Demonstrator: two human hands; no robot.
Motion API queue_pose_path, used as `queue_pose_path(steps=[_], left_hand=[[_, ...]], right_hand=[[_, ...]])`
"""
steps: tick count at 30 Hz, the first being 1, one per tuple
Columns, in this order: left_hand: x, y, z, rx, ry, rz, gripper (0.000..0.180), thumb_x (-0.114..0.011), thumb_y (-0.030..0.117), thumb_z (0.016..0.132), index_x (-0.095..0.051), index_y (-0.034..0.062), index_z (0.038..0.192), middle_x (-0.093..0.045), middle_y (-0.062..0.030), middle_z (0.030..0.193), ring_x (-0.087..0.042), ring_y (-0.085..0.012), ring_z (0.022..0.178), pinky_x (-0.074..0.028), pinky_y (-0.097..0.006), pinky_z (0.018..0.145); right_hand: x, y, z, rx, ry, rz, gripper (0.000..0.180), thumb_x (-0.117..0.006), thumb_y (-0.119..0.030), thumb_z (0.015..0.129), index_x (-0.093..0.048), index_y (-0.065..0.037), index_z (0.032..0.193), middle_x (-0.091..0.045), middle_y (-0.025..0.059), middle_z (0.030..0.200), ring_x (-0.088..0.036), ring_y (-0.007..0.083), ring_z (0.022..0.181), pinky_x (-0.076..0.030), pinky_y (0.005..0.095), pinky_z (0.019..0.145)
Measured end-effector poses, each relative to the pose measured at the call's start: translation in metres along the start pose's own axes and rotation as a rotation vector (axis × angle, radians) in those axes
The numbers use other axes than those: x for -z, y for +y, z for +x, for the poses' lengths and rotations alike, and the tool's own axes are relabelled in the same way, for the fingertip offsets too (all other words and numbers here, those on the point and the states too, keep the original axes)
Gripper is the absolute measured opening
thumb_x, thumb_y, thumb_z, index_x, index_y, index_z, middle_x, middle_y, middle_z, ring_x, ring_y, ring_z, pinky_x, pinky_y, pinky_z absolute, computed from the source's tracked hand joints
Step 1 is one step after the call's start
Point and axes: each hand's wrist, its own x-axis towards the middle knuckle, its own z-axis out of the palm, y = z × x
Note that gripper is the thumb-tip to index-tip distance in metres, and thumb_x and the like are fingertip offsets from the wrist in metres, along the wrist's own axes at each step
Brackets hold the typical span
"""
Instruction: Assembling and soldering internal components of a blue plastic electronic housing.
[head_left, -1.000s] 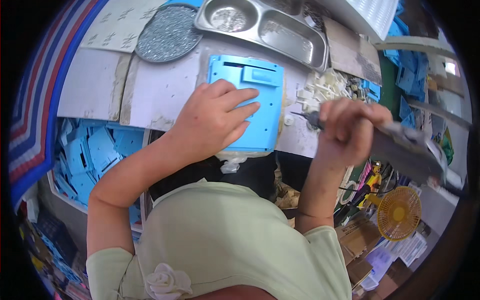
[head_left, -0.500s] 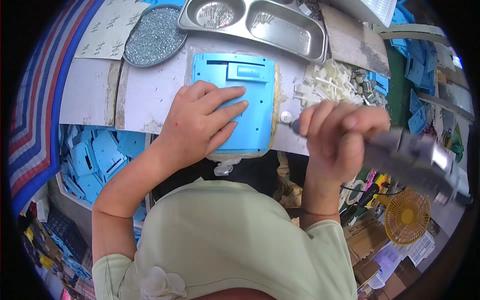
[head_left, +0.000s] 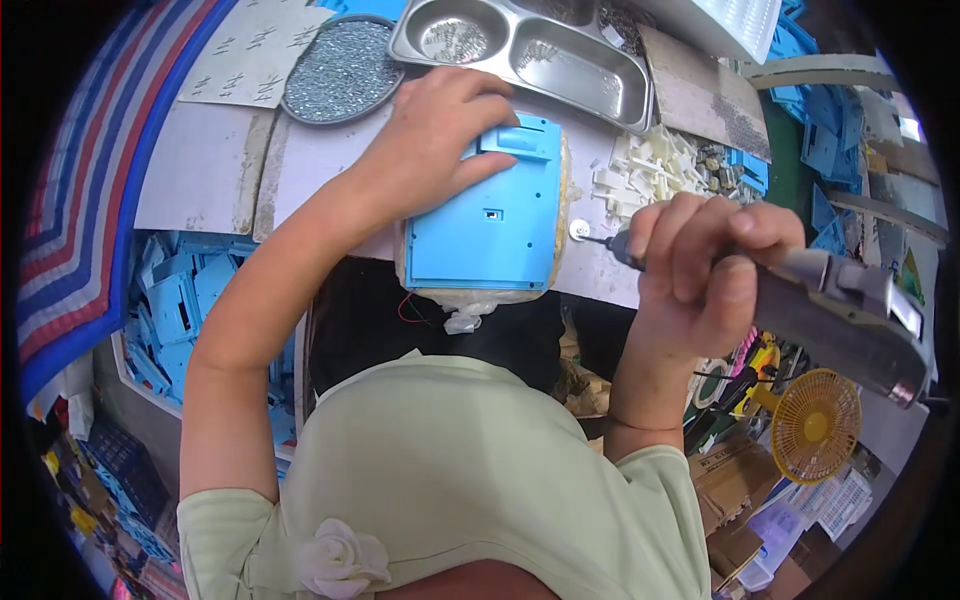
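Observation:
A light-blue plastic panel point(head_left: 480, 245) with small holes and a raised slot part lies on a padded, plastic-wrapped block point(head_left: 500, 296) in front of me. My left hand point(head_left: 440, 140) bends over the panel's far left part, thumb on its face and fingers curled beside the raised part. In my right hand point(head_left: 695, 260) is a grey power screwdriver point(head_left: 840, 315), held level to the right of the panel. Its thin bit points left, its tip by a small round white piece point(head_left: 580, 230) on the table.
Beyond the panel stand a dish of small metal screws point(head_left: 345, 70) and a steel compartment tray point(head_left: 580, 70) with small metal parts. White plastic pieces point(head_left: 650, 170) are heaped at the right. A bin of blue panels point(head_left: 180, 310) sits lower left; a yellow fan point(head_left: 815, 425) is lower right.
My left hand has moved away from me, from the panel's middle to its far left part, and its fingers have curled. The screwdriver has shifted slightly right and appears sharper; its bit now shows.

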Motion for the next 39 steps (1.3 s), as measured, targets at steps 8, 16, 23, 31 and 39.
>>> queue_pose_path(steps=[8,16,23,31,39], left_hand=[[0.116,0.003,-0.083,0.191,0.308,0.037,0.03,-0.076,0.014,0.08,-0.062,0.0024,0.103,-0.067,-0.0161,0.121,-0.067,-0.032,0.103,-0.052,-0.041,0.087],[0.198,-0.06,-0.453,1.572,0.15,0.3,0.046,-0.071,0.039,0.082,-0.061,-0.0021,0.1,-0.063,-0.0194,0.081,-0.065,-0.0303,0.08,-0.051,-0.038,0.074],[0.152,-0.114,-0.619,1.706,1.673,0.221,0.057,-0.07,0.025,0.088,-0.053,-0.0087,0.13,-0.054,-0.0267,0.13,-0.064,-0.0381,0.096,-0.055,-0.043,0.089],[0.163,-0.061,-0.199,0.752,-0.229,-0.519,0.021,-0.071,0.023,0.091,-0.071,0.0028,0.099,-0.071,-0.011,0.09,-0.066,-0.0221,0.078,-0.052,-0.035,0.073],[0.281,-0.447,0.002,0.84,0.766,0.432,0.052,-0.08,0.049,0.077,-0.072,0.0106,0.111,-0.072,-0.0201,0.105,-0.067,-0.0336,0.103,-0.052,-0.041,0.091]], right_hand=[[0.011,0.01,0.027,0.014,0.034,0.088,0.029,-0.062,-0.022,0.097,-0.051,-0.008,0.12,-0.042,0.0004,0.063,-0.041,0.0134,0.053,-0.042,0.0349,0.058],[0.027,0.027,0.04,-0.072,0.017,0.201,0.018,-0.058,-0.018,0.101,-0.057,-0.007,0.115,-0.039,-0.004,0.064,-0.037,0.0077,0.055,-0.033,0.0275,0.057],[-0.002,0.046,0.056,-0.065,0.003,0.161,0.019,-0.061,-0.019,0.099,-0.055,-0.007,0.113,-0.04,-0.0029,0.063,-0.037,0.0083,0.052,-0.034,0.0278,0.055],[0.028,0.042,0.057,-0.127,0.147,-0.048,0.029,-0.066,-0.022,0.095,-0.05,-0.006,0.113,-0.04,-0.0025,0.062,-0.038,0.008,0.051,-0.038,0.0272,0.056],[0.065,0.02,0.061,-0.179,0.295,-0.298,0.032,-0.068,-0.022,0.093,-0.049,-0.007,0.114,-0.044,-0.0026,0.066,-0.036,0.0062,0.052,-0.034,0.0249,0.053]])
